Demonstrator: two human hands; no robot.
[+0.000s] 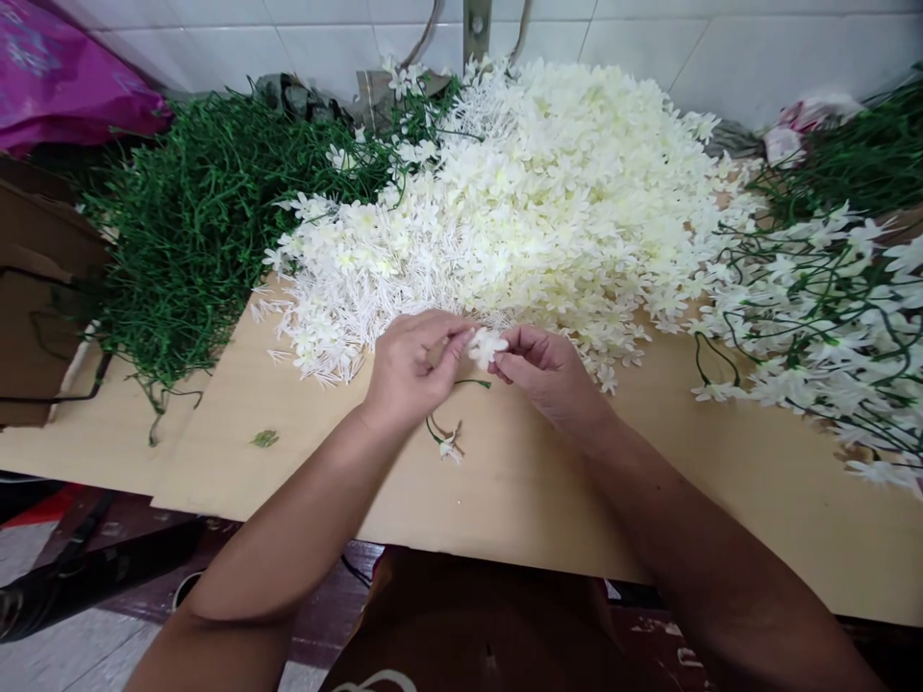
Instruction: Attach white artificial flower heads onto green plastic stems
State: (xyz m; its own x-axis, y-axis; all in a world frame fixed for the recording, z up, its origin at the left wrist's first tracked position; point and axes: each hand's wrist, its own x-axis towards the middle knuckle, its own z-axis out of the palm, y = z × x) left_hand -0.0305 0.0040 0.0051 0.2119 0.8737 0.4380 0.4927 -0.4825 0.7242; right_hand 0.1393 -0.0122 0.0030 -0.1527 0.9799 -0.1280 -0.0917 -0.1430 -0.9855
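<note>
I have one white flower [487, 347] pinched between my two hands, above the desk [534, 500] and just in front of the heap of white flowers [555, 192]. My right hand [552, 375] has thumb and forefinger closed on its right edge; my left hand [412, 370] has thumb and forefinger drawn together at its left edge. The flower lies crosswise between my fingertips, dipping slightly to the right. A green stem [474, 383] shows on my body's side of the flower, its tip pointing right, closer to my left hand than my right. A small blossom [448, 447] hangs or lies nearer me; whether my left fingers also hold that stem, I cannot tell.
</note>
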